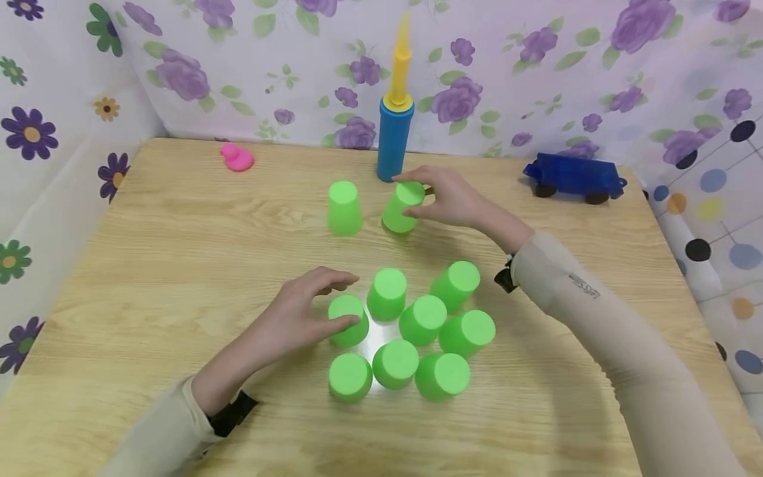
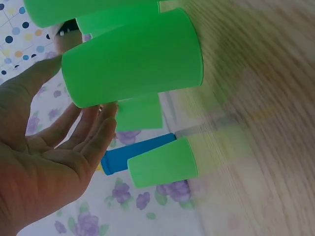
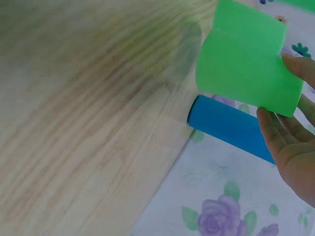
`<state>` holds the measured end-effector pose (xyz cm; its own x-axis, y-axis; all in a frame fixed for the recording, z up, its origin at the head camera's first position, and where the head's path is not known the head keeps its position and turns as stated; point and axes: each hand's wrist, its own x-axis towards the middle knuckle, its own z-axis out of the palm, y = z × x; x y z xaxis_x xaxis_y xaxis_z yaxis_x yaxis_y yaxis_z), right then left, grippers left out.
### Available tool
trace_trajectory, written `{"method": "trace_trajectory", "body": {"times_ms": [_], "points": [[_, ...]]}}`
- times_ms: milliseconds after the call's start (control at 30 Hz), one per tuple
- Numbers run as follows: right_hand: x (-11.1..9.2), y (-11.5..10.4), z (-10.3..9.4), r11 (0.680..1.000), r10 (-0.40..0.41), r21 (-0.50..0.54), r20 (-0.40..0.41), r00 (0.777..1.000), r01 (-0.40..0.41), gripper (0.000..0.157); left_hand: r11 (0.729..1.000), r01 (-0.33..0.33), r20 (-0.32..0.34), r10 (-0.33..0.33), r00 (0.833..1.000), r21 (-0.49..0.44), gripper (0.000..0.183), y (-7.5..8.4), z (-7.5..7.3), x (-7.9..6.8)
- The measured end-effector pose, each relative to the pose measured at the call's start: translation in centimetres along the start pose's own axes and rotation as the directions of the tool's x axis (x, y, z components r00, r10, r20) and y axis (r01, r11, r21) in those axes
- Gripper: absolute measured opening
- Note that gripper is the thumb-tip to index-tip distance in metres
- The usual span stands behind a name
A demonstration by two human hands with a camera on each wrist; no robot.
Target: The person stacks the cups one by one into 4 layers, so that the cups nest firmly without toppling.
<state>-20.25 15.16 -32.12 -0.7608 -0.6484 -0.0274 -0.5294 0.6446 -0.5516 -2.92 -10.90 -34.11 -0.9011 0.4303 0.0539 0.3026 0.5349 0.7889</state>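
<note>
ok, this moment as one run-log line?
left hand: at front-cluster cup, grip unclear | right hand: pinching rear cup | other rear cup: upright, no hand on it | blue-yellow pump: upright behind

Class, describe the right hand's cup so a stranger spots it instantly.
Find the blue pump at the far edge of the table. Nearest it are our green cup and a second cup. Ours has the right hand around it; the second stands untouched.

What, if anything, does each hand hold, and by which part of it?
The right hand appears to hold an upside-down green cup by its sides, near the closed top. The left hand surrounds another green cup; whether it holds cannot be told.
</note>
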Motion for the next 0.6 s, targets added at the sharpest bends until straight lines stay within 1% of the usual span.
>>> {"method": "trace_trajectory", "body": {"times_ms": [100,200,367,467,600], "points": [[1.3,0.0,0.3,1.0,0.008,-0.005,0.027,1.0,-0.007,0.057,1.0,0.006,0.046,-0.007,0.999,0.012,0.052,0.2,-0.1,0.0],[2.0,0.2,0.5,1.0,0.016,0.008,0.053,0.998,-0.017,0.057,1.0,-0.002,0.069,0.001,0.998,0.007,0.054,0.4,-0.1,0.1],[2.7,0.3,1.1,1.0,0.01,0.021,0.069,0.998,-0.012,0.057,1.0,0.0,0.084,0.002,0.996,-0.016,0.057,0.5,-0.1,0.1],[2.9,0.2,1.3,0.999,-0.001,0.041,0.076,0.997,-0.002,0.058,0.999,0.016,0.082,-0.012,0.997,-0.042,0.057,0.4,0.0,0.0],[3.1,0.2,1.6,0.997,0.002,0.081,0.072,0.997,-0.008,0.06,0.995,0.039,0.072,-0.033,0.997,-0.092,0.054,0.1,0.1,-0.1]]}}
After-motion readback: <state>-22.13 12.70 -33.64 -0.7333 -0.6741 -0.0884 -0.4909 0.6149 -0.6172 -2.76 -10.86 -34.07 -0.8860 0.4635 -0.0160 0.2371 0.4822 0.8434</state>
